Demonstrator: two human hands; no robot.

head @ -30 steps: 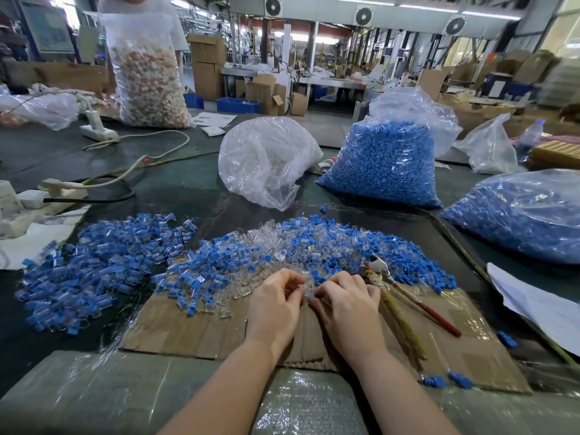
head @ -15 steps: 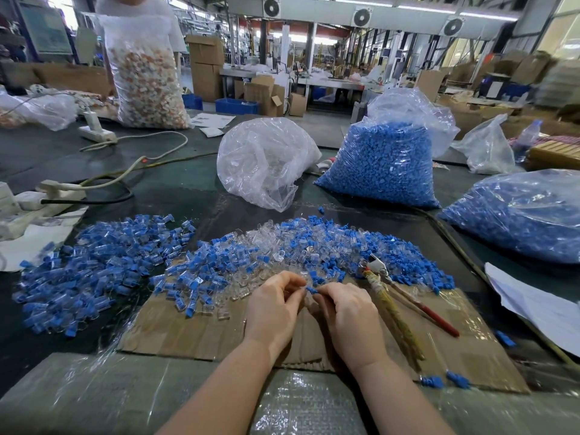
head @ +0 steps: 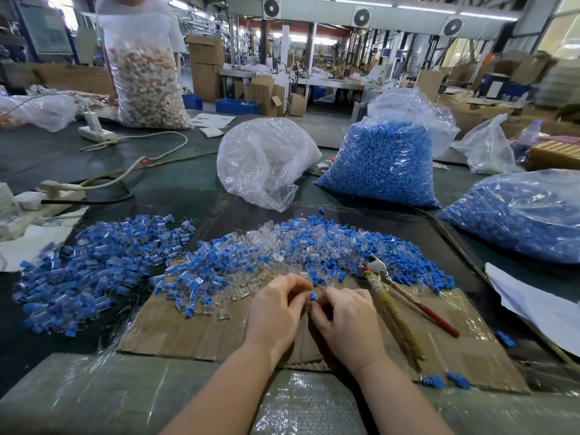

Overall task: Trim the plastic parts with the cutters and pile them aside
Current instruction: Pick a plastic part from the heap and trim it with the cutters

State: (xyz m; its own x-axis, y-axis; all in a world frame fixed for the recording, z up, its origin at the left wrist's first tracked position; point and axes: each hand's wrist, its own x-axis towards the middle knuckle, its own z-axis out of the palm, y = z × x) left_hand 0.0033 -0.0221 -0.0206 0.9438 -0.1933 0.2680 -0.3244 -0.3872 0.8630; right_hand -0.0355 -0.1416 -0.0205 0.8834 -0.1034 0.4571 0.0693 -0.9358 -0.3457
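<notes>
My left hand (head: 277, 312) and my right hand (head: 346, 318) meet over the cardboard sheet (head: 188, 331), fingers curled, pinching one small blue plastic part (head: 313, 297) between them. Whether a clear piece is joined to it is hidden by the fingers. Just beyond lies a mixed heap of blue and clear parts (head: 282, 249). A separate pile of blue-and-clear parts (head: 94, 265) spreads to the left on the dark table. The cutters (head: 395, 296), with wrapped and red handles, lie untouched on the cardboard to the right of my right hand.
Behind the heap stand a crumpled clear bag (head: 263, 161) and a full bag of blue parts (head: 383, 161); another blue-filled bag (head: 518, 218) lies right. Power strips and cables (head: 59, 189) run along the left. White paper (head: 539, 306) lies far right. A person stands behind an orange-filled bag (head: 147, 80).
Both hands stay together at the same spot. The fingers have worked a little, and the blue part now shows more plainly between the fingertips.
</notes>
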